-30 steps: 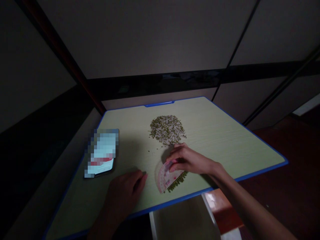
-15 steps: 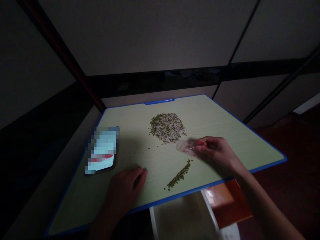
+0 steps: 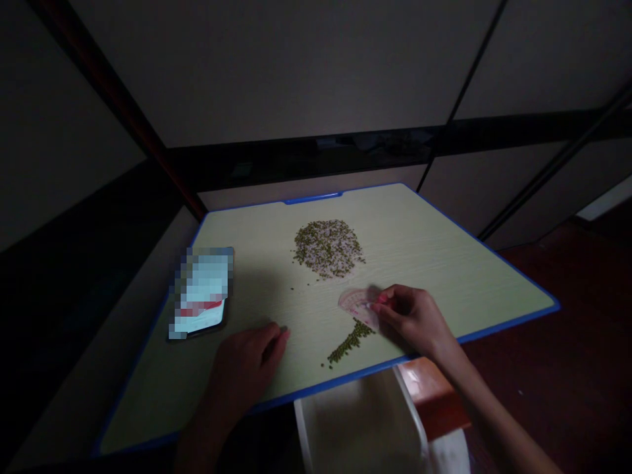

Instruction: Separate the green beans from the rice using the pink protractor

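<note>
My right hand (image 3: 413,317) pinches a clear pink protractor (image 3: 356,305) and holds its edge on the pale green table (image 3: 444,276), just above a short row of green beans (image 3: 349,343) near the front edge. A larger round pile of mixed green and pale grains (image 3: 328,247) lies farther back in the middle. My left hand (image 3: 247,372) rests flat on the table at the front left, fingers together and stretched, holding nothing.
A phone (image 3: 200,295) with a lit screen lies on the left part of the table. A white container (image 3: 360,428) stands below the table's blue front edge. Dark walls and a rail surround the table.
My right hand lifted the protractor off the bean row, swung it right and back, then brought it down to the row's upper end. The left hand stayed put.
</note>
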The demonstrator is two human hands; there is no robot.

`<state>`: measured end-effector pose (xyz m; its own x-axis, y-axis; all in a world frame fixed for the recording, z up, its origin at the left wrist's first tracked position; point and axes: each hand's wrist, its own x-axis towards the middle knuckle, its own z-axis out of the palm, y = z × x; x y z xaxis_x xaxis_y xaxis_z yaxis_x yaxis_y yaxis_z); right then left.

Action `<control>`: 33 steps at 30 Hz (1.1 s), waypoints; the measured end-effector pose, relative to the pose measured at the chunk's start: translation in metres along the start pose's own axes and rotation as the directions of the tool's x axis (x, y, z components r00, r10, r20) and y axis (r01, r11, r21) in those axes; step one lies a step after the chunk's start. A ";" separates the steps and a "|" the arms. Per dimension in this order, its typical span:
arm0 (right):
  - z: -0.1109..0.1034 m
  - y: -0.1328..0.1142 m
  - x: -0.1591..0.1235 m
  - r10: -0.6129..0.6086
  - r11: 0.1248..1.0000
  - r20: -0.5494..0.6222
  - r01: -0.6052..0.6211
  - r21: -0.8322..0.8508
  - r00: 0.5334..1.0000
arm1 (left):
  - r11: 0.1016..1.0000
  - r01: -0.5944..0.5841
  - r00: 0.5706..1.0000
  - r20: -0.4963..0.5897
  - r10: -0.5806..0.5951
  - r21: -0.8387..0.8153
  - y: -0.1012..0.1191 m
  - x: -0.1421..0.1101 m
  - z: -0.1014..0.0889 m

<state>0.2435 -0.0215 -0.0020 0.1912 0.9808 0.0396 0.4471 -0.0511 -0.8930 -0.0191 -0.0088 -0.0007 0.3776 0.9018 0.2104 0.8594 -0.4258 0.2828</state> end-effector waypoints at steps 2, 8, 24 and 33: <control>0.007 -0.004 -0.003 0.002 1.000 0.012 -0.001 -0.015 1.000 | 1.000 -0.002 1.000 0.001 0.002 0.004 0.000 0.000 0.000; 0.019 -0.015 -0.012 -0.018 1.000 0.061 0.019 -0.018 0.998 | 1.000 -0.003 1.000 0.002 0.003 0.012 -0.001 0.000 0.001; 0.018 -0.021 0.007 -0.218 0.970 0.335 0.241 -0.029 0.917 | 1.000 0.013 1.000 0.016 -0.013 0.020 -0.003 -0.002 0.003; 0.020 -0.036 0.025 -0.444 0.875 0.589 0.469 0.121 0.675 | 1.000 0.023 0.999 0.042 -0.023 0.012 -0.002 -0.002 0.002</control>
<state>0.2149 0.0087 0.0221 -0.5839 0.7961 0.1594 0.3750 0.4385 -0.8168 -0.0206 -0.0094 -0.0034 0.3715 0.9137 0.1648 0.8717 -0.4044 0.2767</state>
